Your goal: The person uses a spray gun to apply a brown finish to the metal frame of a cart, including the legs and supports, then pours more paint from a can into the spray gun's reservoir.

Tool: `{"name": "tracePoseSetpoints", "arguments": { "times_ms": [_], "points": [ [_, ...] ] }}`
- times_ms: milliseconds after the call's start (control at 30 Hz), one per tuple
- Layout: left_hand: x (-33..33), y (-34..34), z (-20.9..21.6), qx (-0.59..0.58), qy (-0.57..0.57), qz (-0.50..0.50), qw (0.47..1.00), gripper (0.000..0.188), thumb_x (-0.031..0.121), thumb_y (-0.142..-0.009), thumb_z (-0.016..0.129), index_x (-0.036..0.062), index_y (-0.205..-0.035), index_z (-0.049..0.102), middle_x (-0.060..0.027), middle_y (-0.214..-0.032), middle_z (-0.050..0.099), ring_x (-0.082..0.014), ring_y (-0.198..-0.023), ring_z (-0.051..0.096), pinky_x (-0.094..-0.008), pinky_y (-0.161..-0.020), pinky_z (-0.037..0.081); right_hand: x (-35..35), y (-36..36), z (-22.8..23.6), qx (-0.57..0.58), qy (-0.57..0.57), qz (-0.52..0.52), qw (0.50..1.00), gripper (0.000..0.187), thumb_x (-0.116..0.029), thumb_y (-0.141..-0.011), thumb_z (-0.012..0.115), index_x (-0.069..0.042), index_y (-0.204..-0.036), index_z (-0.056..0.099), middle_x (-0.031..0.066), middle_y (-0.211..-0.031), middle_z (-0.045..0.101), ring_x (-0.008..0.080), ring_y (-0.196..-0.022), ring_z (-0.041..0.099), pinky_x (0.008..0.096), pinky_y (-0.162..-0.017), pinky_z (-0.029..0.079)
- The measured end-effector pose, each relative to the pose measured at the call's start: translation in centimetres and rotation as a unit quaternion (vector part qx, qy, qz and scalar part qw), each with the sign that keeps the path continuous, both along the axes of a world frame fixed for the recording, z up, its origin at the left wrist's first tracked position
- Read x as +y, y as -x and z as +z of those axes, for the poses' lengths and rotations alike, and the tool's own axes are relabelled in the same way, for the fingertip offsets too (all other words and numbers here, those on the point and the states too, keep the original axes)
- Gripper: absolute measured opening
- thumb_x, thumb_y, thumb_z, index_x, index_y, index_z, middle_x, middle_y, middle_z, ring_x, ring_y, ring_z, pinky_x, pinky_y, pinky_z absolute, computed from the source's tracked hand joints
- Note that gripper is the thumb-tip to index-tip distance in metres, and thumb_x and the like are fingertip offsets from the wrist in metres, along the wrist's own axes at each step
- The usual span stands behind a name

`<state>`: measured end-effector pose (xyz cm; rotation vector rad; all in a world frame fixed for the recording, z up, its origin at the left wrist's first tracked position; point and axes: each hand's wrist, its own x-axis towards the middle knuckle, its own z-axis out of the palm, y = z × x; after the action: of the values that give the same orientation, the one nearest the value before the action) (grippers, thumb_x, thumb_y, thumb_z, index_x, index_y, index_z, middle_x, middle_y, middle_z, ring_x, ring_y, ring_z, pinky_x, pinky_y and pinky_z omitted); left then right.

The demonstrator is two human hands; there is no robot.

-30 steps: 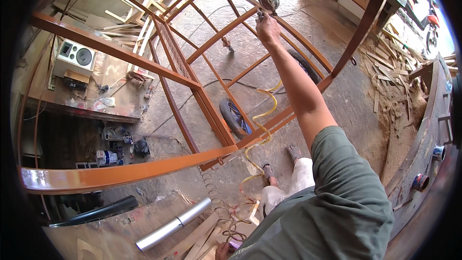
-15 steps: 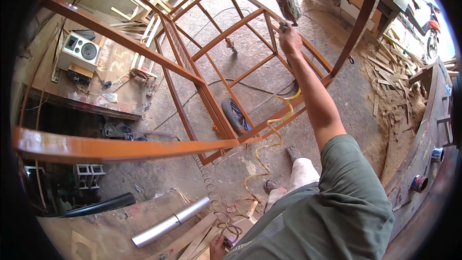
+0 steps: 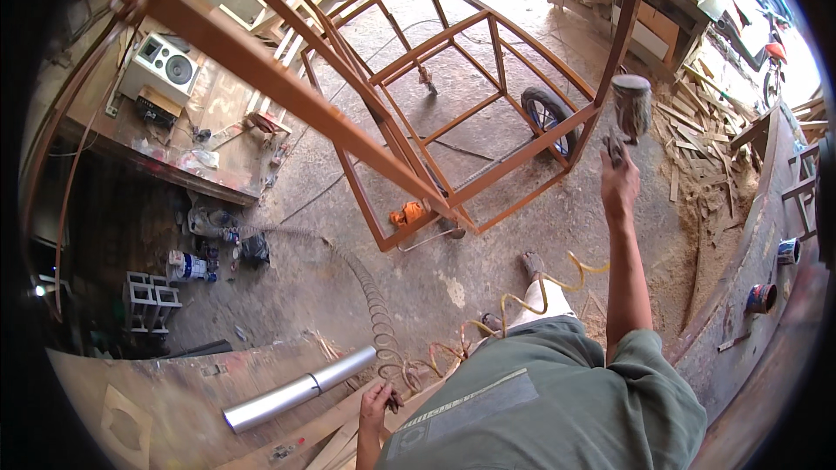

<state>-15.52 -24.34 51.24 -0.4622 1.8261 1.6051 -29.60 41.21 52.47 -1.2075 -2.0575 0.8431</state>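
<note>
My right hand [image 3: 620, 181] is closed around the handle of a paint spray gun [image 3: 616, 146]. A stained metal cup [image 3: 631, 106] sits on top of the gun. That hand is just right of a wheeled metal frame [image 3: 488, 187] coated orange-brown, apart from its bars. My left hand [image 3: 376, 402] is low, near my body, fingers curled in beside a coiled air hose [image 3: 394, 357]; whether they grip it is hidden. Yellow coils of hose [image 3: 544, 292] loop across in front of my shirt.
A long frame bar [image 3: 287, 96] crosses close by on the left. A wheel [image 3: 550, 117] sits at the frame's right side. A silver tube [image 3: 296, 389] lies on the bench [image 3: 200, 383]. Wood scraps [image 3: 697, 135] and open cans [image 3: 760, 298] are at right, a speaker [image 3: 161, 68] at left.
My right hand has drawn back and right with the spray gun, away from the frame's far side. My left hand has risen slightly and moved left. The view has shifted.
</note>
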Motion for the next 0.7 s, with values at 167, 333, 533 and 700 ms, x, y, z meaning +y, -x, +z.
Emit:
{"name": "tracePoseSetpoints", "arguments": {
  "times_ms": [167, 333, 533, 700],
  "points": [
    [-1.0, 0.6, -1.0, 0.058, 0.014, 0.023, 0.998, 0.023, 0.025, -0.102, 0.061, 0.0045, -0.091, 0.065, -0.0063, -0.076, 0.067, -0.0121, -0.064, 0.060, -0.0257, -0.058, 0.047, -4.6, -8.8, -0.2, 0.100, 0.095, 0.031, 0.990, 0.039, -0.020, -0.096, 0.070, -0.009, -0.133, 0.067, 0.0053, -0.079, 0.069, 0.0120, -0.067, 0.057, 0.0327, -0.064, 0.049],
    [-0.9, 1.3, -1.9, 0.080, 0.005, 0.018, 0.997, 0.022, 0.026, -0.102, 0.062, 0.0063, -0.092, 0.065, -0.0019, -0.075, 0.065, -0.0086, -0.063, 0.058, -0.0241, -0.056, 0.045, -12.1, -12.3, 5.7, 0.099, 0.135, 0.049, 0.985, 0.031, -0.020, -0.096, 0.071, -0.007, -0.125, 0.071, 0.0012, -0.081, 0.070, 0.0043, -0.054, 0.050, 0.0245, -0.046, 0.038],
    [-2.6, -0.7, -5.1, 0.084, -0.020, 0.051, 0.995, 0.024, 0.027, -0.103, 0.062, 0.0054, -0.092, 0.064, -0.0041, -0.074, 0.066, -0.0077, -0.060, 0.055, -0.0229, -0.056, 0.043, -21.1, -13.7, 9.6, 0.131, 0.170, 0.164, 0.963, 0.028, -0.016, -0.097, 0.070, -0.002, -0.121, 0.071, 0.0037, -0.090, 0.076, 0.0022, -0.057, 0.055, 0.0211, -0.045, 0.040],
    [-3.3, -3.4, -4.7, 0.114, -0.014, 0.094, 0.989, 0.024, 0.026, -0.103, 0.062, 0.0040, -0.094, 0.063, -0.0049, -0.074, 0.066, -0.0077, -0.060, 0.054, -0.0231, -0.056, 0.043, -26.3, -13.7, 10.1, 0.061, 0.192, 0.345, 0.917, 0.031, -0.009, -0.096, 0.070, 0.000, -0.125, 0.068, 0.0060, -0.100, 0.077, 0.0044, -0.071, 0.064, 0.0197, -0.051, 0.045]
  ]
}}
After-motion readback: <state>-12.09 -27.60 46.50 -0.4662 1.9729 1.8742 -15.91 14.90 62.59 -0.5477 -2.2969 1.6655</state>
